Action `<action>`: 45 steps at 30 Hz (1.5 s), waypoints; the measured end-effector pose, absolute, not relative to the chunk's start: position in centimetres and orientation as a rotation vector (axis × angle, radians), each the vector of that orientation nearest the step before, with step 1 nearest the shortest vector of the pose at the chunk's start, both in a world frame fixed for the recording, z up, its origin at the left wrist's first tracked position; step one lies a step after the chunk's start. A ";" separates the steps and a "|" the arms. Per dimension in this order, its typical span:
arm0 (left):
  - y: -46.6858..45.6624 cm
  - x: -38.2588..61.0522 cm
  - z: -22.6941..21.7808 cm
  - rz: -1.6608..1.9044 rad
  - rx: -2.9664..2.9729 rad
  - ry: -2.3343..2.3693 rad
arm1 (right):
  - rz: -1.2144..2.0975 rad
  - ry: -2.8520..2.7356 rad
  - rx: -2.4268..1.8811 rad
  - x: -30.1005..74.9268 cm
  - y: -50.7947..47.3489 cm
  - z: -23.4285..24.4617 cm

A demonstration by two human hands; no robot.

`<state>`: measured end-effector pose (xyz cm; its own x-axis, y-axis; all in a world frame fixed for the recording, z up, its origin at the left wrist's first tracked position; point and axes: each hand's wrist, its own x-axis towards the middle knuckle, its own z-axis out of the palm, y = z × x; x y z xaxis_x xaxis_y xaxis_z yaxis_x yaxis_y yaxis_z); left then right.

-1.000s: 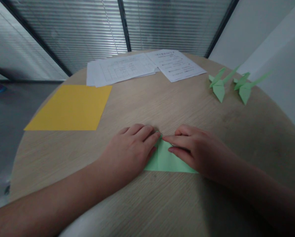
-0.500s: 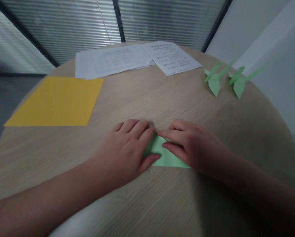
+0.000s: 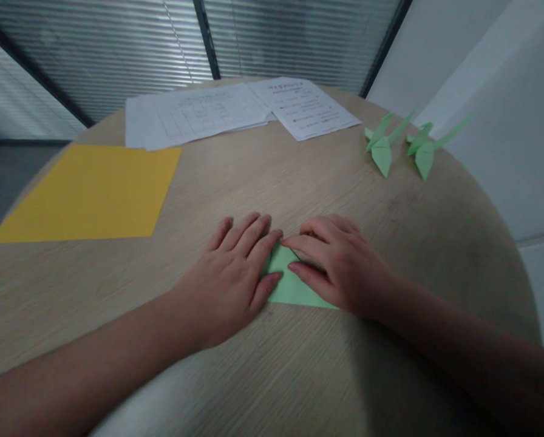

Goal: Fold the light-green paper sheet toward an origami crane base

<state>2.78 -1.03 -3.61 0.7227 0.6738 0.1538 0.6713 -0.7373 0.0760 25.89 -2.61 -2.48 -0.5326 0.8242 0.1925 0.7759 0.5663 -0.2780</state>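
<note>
A folded piece of green origami paper [image 3: 288, 278] lies on the table in front of me, its left and right parts covered by my hands. Flat over its left side rests my left hand [image 3: 229, 273], fingers stretched and spread, with the index fingertip near the top corner and the thumb on the paper. My right hand [image 3: 345, 264] grips the right slanting edge between thumb and index finger. Its index tip reaches the top corner beside my left index finger, and the other fingers are curled. What lies beneath the right palm is hidden.
Two green paper cranes [image 3: 381, 155] stand at the right back of the round wooden table [image 3: 235, 176]. On the left lies a yellow sheet [image 3: 85, 194], partly beneath printed white papers [image 3: 208, 115] along the far edge. Window blinds [image 3: 117, 54] rise behind.
My left hand's fingers have spread and straightened somewhat on the paper. The right hand keeps nearly the same pose at the edge. The whole view has shifted slightly, moving things leftward.
</note>
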 end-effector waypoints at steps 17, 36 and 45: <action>0.0 2.4 -1.8 0.202 2.880 1.118 | 0.207 -2.536 -1.198 27.1 -2.3 -2.8; -0.6 3.1 -1.3 0.290 2.909 0.993 | 0.403 -2.578 -0.984 29.7 -0.1 -3.7; -0.2 2.9 -1.0 0.210 2.773 0.972 | 0.454 -2.636 -0.977 30.1 0.0 -3.4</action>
